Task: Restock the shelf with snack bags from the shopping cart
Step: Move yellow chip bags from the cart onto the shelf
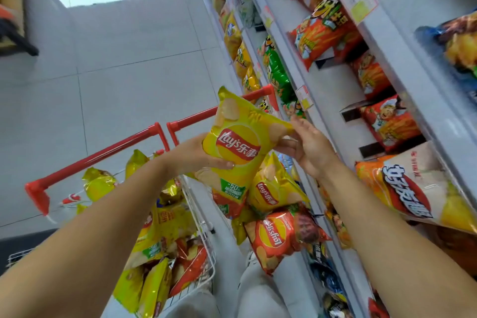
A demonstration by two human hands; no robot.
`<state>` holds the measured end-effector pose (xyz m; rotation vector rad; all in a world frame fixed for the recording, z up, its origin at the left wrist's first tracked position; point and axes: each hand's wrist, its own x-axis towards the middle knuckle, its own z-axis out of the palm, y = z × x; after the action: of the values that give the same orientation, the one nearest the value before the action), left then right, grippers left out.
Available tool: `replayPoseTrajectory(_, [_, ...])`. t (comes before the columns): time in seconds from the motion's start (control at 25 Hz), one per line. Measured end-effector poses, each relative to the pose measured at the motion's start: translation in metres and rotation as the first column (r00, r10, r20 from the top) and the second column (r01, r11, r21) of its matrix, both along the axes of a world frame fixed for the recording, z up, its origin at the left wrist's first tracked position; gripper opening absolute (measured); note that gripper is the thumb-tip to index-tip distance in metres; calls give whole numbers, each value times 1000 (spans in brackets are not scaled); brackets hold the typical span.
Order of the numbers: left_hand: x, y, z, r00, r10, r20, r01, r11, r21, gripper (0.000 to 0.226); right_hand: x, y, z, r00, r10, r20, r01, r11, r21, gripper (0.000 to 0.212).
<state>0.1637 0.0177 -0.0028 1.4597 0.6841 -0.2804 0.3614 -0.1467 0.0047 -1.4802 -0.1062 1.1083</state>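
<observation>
A yellow Lay's chip bag (240,137) is held up in the aisle between cart and shelf. My left hand (198,156) grips its left side, thumb across the front. My right hand (308,147) holds the bag's right edge, with its fingers partly behind the bag. The white wire shopping cart (204,261) with red handles (98,157) stands below left, filled with several yellow and red chip bags (160,235). The white shelf (333,100) runs along the right side.
The shelves hold orange snack bags (322,33), green bags (277,72), yellow bags (232,33) and a large white-orange bag (418,188). More Lay's bags (276,230) stick out from a lower shelf. Grey floor tiles (116,72) lie to the left. My legs (245,297) are beside the cart.
</observation>
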Motion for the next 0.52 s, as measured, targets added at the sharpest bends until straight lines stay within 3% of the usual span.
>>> replayPoseTrajectory(0.04, [-10,-2,-7,998,50,-23,-51,998,-43,49,-1,-7,-26,999,41,29,-37,991,-126,28])
replayPoseTrajectory(0.08, [-19,-4,-14,993,105,-47,-108,992,-63,48,-1,-19,-56,976,176,127,-122,929,-350,43])
replayPoseTrajectory(0.12, [-28,-5,-21,985,159,-66,-164,984,-68,48,-1,-35,-84,908,378,180,-201,771,-604,66])
replayPoseTrajectory(0.16, [-35,-5,-27,974,213,-81,-218,974,-64,48,-4,-51,-110,816,560,141,-251,565,-786,94])
replayPoseTrajectory(0.2, [-42,-5,-32,962,259,-87,-265,962,-62,47,-11,-67,-130,751,657,66,-278,405,-871,115])
replayPoseTrajectory(0.24, [-48,-4,-36,951,296,-89,-302,952,-59,48,-18,-81,-146,723,690,35,-281,340,-898,126])
replayPoseTrajectory(0.28, [-53,-3,-39,941,325,-91,-331,941,-62,49,-24,-90,-157,717,694,58,-252,337,-907,125])
replayPoseTrajectory(0.4, [-64,1,-39,921,380,-82,-386,920,-74,66,-29,-88,-161,735,625,263,-91,474,-876,80])
replayPoseTrajectory(0.52, [-65,0,-24,910,412,-51,-415,906,-88,79,-23,-80,-130,788,514,339,-65,617,-785,48])
